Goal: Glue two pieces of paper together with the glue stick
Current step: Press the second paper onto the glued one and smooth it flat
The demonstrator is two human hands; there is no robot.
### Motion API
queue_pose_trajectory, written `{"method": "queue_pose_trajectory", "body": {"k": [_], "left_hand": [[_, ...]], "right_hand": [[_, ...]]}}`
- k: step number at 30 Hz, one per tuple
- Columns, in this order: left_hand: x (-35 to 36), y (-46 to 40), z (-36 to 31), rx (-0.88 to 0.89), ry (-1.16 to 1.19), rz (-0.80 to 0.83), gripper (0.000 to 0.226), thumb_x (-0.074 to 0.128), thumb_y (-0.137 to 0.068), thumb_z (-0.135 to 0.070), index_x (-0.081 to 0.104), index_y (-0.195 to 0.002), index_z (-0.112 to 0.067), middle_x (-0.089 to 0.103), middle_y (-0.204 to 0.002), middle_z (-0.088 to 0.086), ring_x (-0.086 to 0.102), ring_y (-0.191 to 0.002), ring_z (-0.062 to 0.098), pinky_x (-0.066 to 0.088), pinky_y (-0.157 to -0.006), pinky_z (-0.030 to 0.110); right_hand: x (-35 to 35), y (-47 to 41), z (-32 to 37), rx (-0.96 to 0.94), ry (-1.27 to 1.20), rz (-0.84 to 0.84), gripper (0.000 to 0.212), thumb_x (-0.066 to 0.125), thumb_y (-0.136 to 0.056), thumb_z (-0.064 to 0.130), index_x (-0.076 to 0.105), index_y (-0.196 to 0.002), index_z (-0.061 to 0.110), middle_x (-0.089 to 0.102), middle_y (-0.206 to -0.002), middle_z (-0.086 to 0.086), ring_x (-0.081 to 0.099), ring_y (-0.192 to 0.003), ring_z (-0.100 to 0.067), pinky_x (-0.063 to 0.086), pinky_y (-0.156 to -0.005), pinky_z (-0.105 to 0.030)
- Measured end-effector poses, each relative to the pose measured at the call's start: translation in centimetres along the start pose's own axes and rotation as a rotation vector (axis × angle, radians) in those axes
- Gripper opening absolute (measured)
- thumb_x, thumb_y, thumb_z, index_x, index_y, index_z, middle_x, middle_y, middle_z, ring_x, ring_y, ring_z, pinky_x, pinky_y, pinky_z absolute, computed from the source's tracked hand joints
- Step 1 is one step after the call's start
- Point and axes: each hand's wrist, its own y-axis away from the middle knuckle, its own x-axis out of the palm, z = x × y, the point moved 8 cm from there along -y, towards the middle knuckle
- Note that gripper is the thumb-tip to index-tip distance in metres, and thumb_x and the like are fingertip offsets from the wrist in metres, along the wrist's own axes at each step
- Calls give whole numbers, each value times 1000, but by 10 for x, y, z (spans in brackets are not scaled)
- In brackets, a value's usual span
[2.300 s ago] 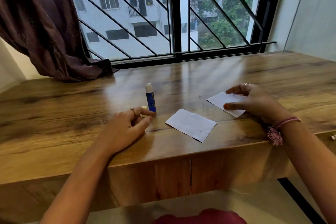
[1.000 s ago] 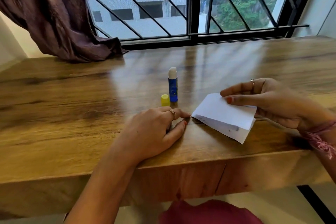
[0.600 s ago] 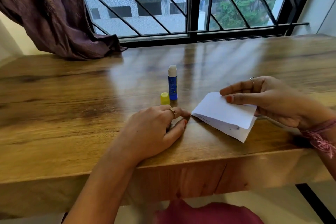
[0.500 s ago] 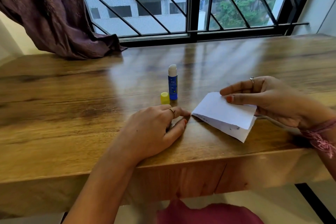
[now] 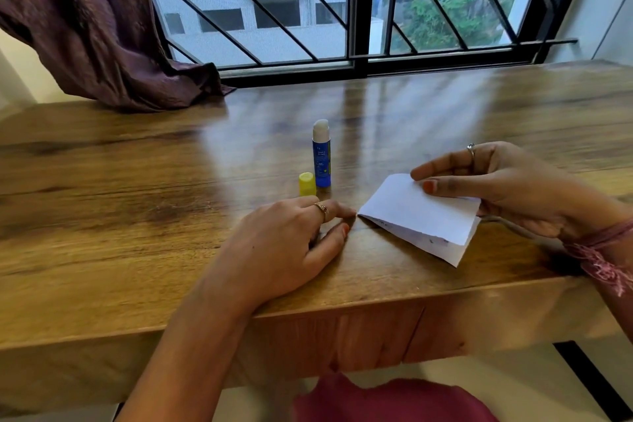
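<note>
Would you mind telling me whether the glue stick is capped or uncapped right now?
Uncapped. The glue stick stands upright on the table with its white glue tip bare, and its yellow cap stands beside its base.

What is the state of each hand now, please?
Left hand: open, resting flat on the table, holding nothing.
Right hand: pinching the upper paper by its far edge.
</note>
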Motion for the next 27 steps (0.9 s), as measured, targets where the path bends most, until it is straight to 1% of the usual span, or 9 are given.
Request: {"method": "queue_pose_trajectory", "body": {"k": [2, 4, 5, 9, 13, 18, 21, 24, 27], "left_hand": [[0, 0, 0, 2, -4, -5, 39, 34, -91, -49, 51, -126, -45, 43, -70, -20, 44, -60, -5, 30, -56, 13], [0, 0, 0, 3, -11, 0, 40, 33, -90, -50, 49, -127, -46, 46, -77, -20, 45, -63, -5, 32, -58, 13], [0, 0, 1, 1, -10, 3, 40, 32, -90, -50, 49, -127, -46, 45, -77, -21, 45, -63, -5, 34, -59, 14], [-1, 0, 1, -11, 7, -12, 40, 35, -89, -49, 51, -125, -45, 36, -63, -23, 41, -57, -6, 36, -60, 21], [-4, 2, 0, -10, 27, -28, 44, 32, -87, -52, 49, -126, -48, 34, -56, -23, 41, -55, -8, 35, -58, 22], [-1, 1, -1, 6, -7, -8, 40, 34, -91, -48, 46, -129, -50, 36, -67, -27, 42, -60, -7, 31, -57, 17], [-1, 0, 0, 3, -20, -7, 40, 33, -91, -48, 46, -129, -50, 38, -68, -26, 43, -60, -5, 31, -56, 17], [1, 0, 1, 3, -25, -2, 42, 31, -90, -50, 45, -129, -51, 37, -69, -27, 42, -60, -7, 29, -55, 15], [2, 0, 2, 1, -27, 1, 41, 31, -91, -49, 46, -129, -51, 37, -71, -27, 41, -60, -8, 31, -56, 17]], "right_hand": [[0, 0, 0, 1, -3, -4, 29, 67, -69, 9, 71, -97, 5, 75, -84, -7, 69, -65, -11, 54, -50, -19], [0, 0, -1, 5, 5, -4, 29, 67, -69, 9, 71, -97, 6, 75, -84, -7, 69, -65, -12, 54, -50, -20], [0, -1, -1, 7, 12, -4, 29, 67, -68, 9, 72, -97, 6, 75, -85, -7, 69, -66, -13, 55, -50, -20], [0, 0, -2, 10, 10, -5, 29, 67, -68, 9, 72, -96, 6, 75, -86, -8, 70, -67, -13, 56, -51, -21], [0, 0, -2, 11, 12, -1, 31, 67, -67, 10, 71, -98, 6, 75, -86, -7, 70, -67, -13, 56, -51, -21], [0, 0, -2, 13, 13, 0, 30, 67, -68, 10, 71, -98, 6, 75, -86, -7, 70, -66, -13, 54, -51, -20], [0, 0, -2, 11, 19, 3, 30, 68, -67, 10, 72, -97, 6, 75, -88, -8, 70, -67, -14, 56, -52, -21], [0, 0, -1, 10, 23, 2, 31, 67, -66, 10, 72, -96, 7, 75, -87, -8, 70, -67, -14, 56, -53, -21], [-1, 0, -2, 9, 37, 0, 33, 68, -66, 10, 71, -98, 6, 75, -87, -9, 69, -67, -14, 56, -53, -21]]}}
